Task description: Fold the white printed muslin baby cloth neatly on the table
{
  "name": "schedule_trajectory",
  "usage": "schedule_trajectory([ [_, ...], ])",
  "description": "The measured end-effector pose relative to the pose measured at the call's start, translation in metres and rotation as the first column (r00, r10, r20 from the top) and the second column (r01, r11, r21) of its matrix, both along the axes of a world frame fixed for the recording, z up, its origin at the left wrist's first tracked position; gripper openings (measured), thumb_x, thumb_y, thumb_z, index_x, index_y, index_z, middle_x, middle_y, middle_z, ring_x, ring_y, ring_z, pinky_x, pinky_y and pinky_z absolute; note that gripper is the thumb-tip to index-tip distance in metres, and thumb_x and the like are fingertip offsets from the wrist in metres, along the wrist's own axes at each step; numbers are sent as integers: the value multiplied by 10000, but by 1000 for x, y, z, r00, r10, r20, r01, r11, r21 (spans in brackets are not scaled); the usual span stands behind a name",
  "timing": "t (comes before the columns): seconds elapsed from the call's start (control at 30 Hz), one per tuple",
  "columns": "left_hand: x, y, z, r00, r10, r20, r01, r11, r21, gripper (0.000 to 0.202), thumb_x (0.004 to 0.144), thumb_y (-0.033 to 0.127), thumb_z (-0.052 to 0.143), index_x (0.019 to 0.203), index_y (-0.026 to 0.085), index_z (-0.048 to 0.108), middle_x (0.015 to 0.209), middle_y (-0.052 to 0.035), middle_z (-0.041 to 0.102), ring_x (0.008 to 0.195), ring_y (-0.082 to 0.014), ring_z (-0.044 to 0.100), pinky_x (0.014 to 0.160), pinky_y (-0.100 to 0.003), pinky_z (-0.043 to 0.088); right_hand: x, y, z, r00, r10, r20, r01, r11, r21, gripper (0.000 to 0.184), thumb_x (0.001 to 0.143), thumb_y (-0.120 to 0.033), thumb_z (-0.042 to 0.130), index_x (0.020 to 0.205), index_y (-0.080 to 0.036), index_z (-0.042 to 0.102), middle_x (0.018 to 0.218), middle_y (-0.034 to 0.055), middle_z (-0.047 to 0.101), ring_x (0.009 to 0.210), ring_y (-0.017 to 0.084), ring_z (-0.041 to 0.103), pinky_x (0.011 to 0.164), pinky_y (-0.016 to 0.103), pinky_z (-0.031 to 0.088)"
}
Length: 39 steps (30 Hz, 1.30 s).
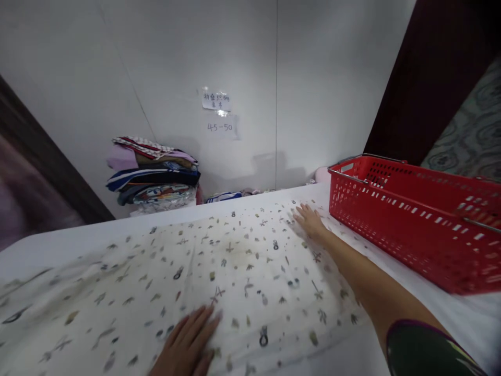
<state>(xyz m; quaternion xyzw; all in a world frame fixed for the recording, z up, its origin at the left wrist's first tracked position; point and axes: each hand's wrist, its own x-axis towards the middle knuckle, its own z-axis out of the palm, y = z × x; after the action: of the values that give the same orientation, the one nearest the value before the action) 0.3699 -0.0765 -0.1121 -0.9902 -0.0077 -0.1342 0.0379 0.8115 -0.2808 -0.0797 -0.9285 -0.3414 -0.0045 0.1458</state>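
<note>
The left hand (188, 342) lies palm down at the near edge of view, fingers extended and close together, its fingertips on a printed white cloth (246, 261); no fold or edge is seen pinched in it. The right hand (309, 222), farther forward and to the right, rests flat near the far edge of the same cloth, fingers straight and slightly spread, with no grip visible. The flat, separated placement of both hands suggests pressing and steadying rather than lifting. The cloth lies beneath and between the hands, running well past the left hand to the left, with slight creases there. Under it is a white surface (58, 235), bare beyond the cloth on the left. A dark green sleeve (426, 347) sits back on the right arm, leaving the forearm uncovered. Just right of the right hand stands a red basket (391, 219), its metal handles lowered to the rim, seemingly set aside to leave the hands room; its floor is hidden. Beyond the left hand, past the surface's far edge, folded fabrics (154, 175) are stacked in layers, presumably for compactness; their support cannot be determined. Farthest from the hands, two paper notes (221, 127) are fixed to a pale wall (332, 78).
</note>
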Motion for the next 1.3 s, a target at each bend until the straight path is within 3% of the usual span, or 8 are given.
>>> schedule_trajectory([
  [0.13,0,-11,14,999,19,-37,-20,999,-31,534,868,410,404,1381,345,267,1425,-2,359,1278,-193,377,1056,-375,312,-44,-52,-3,994,108,27,-104,988,-113,583,905,-547,247,1395,-238,308,1493,61,166,1372,217,75,1090,452,35],
  [0.23,4,-18,18,997,16,-80,-22,997,-76,503,891,387,356,1382,330,267,1435,-19,338,1308,-205,328,1075,-425,257,-61,-95,-3,999,-26,-46,17,980,-198,571,899,-548,271,1384,-250,322,1487,66,188,1365,244,117,1075,506,64],
  [0.3,7,-19,22,994,19,-105,-33,991,-127,492,899,394,327,1381,316,273,1443,-34,319,1324,-217,295,1077,-453,234,-65,-115,3,989,-144,-41,136,979,-151,572,908,-536,245,1395,-239,294,1494,69,159,1366,240,114,1071,511,95],
  [0.43,9,-22,36,981,31,-191,-74,972,-222,513,894,461,295,1376,289,301,1451,-59,294,1337,-236,263,1068,-477,233,-80,-146,18,993,-120,2,120,993,-23,558,926,-500,230,1408,-221,266,1494,47,163,1369,195,110,1091,447,107],
  [0.53,1,-32,48,978,131,-165,-169,955,-245,534,886,491,290,1347,237,381,1444,-81,312,1339,-256,253,1065,-486,234,-97,-179,21,978,-209,11,210,978,-22,536,925,-462,279,1382,-187,329,1474,66,232,1354,207,174,1087,417,152],
  [0.77,-48,-60,42,1000,19,4,-18,985,-173,443,840,489,423,1151,223,591,1211,-77,583,1122,-246,505,948,-418,396,-125,-272,15,859,-511,30,509,859,58,422,870,-251,383,1253,-133,517,1177,120,592,1100,239,527,929,340,394],
  [0.97,-48,-58,37,993,118,-16,-119,967,-227,397,854,422,370,1013,210,666,1067,-62,647,993,-230,571,868,-386,449,-131,-281,7,901,-415,126,401,908,123,401,795,-112,430,1153,-164,603,1168,57,603,1077,182,536,940,270,391],
  [1.3,-37,-65,67,949,253,-186,-312,818,-483,363,831,418,367,863,229,675,977,0,679,934,-182,595,817,-278,451,-119,-267,-14,976,-95,196,88,995,41,254,795,-163,513,956,-218,701,1053,48,653,1008,212,553,916,337,421],
])
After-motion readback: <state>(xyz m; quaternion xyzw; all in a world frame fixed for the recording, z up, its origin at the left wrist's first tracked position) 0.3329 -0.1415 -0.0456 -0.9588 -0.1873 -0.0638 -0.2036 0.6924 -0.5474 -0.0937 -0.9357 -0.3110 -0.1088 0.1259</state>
